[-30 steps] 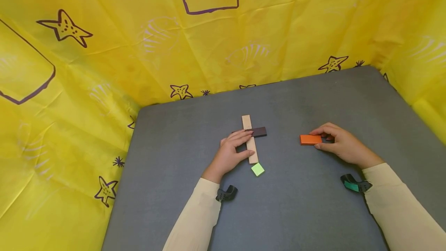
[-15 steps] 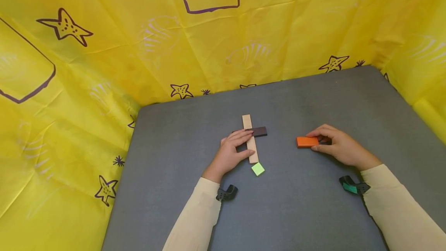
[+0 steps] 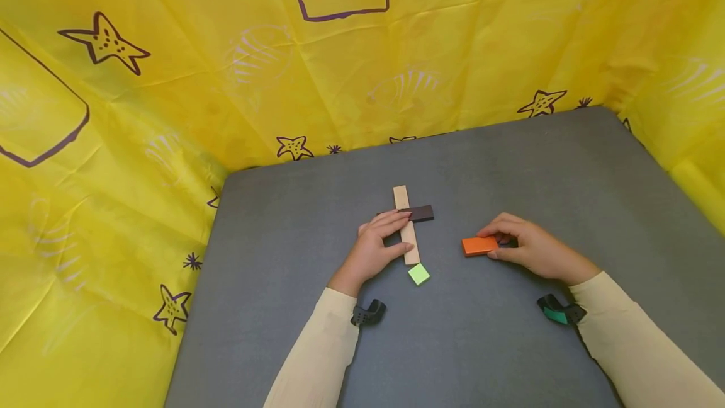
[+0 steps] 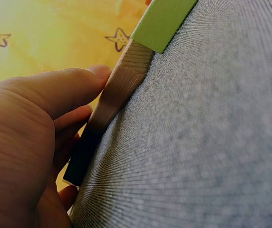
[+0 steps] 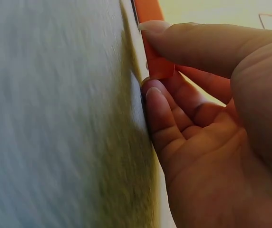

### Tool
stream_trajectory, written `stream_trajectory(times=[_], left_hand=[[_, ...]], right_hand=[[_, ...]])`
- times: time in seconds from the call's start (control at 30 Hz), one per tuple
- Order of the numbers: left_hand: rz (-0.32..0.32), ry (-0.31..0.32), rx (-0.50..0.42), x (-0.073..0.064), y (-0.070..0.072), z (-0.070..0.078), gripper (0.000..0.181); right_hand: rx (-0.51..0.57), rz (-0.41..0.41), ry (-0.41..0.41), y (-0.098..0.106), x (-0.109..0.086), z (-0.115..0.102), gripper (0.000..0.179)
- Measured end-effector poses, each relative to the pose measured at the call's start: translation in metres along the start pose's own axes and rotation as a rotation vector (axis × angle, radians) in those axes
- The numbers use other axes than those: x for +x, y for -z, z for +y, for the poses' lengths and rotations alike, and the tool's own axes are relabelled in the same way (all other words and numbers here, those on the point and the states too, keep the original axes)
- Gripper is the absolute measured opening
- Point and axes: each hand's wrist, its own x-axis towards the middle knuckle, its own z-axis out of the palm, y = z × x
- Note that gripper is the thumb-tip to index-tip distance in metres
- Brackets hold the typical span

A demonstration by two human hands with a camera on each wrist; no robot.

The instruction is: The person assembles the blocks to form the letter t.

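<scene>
My right hand (image 3: 535, 249) pinches the right end of an orange block (image 3: 474, 246) between thumb and fingers; the right wrist view shows the thumb on one face of that orange block (image 5: 156, 57). To its left, pale wood (image 3: 401, 198) and a dark brown block (image 3: 421, 213) form a cross shape. My left hand (image 3: 370, 255) rests on this cross, its fingers extended over the dark block's left part and its thumb touching the lower pale wood (image 4: 117, 95). A light green block (image 3: 419, 274) sits at the near end of the pale wood, turned like a diamond.
All the blocks are on a dark grey cloth-covered table (image 3: 464, 339). A yellow sheet (image 3: 351, 74) with starfish and shell drawings hangs behind it and at both sides. Black bands (image 3: 369, 312) sit on both wrists.
My right hand has moved left and toward me with the orange block, closer to the cross. The left hand, the cross and the green block have stayed in place.
</scene>
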Motion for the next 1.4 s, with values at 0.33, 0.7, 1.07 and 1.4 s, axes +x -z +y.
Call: stream_trajectory(times=[0.33,0.7,1.07,1.4], left_hand=[[0.003,-0.006,-0.005,0.000,0.001,0.001,0.060],[-0.009,0.008,0.010,-0.001,0.002,0.001,0.061],[-0.015,0.008,0.025,0.001,0.002,0.000,0.061],[-0.012,0.005,0.026,0.001,0.000,-0.001,0.061]], right_hand=[[-0.039,-0.072,0.047,-0.020,0.004,-0.014,0.033],[-0.042,-0.092,0.087,-0.033,0.007,-0.023,0.034],[-0.022,-0.151,0.127,-0.046,0.010,-0.036,0.025],[-0.015,-0.172,0.108,-0.052,0.010,-0.036,0.027]])
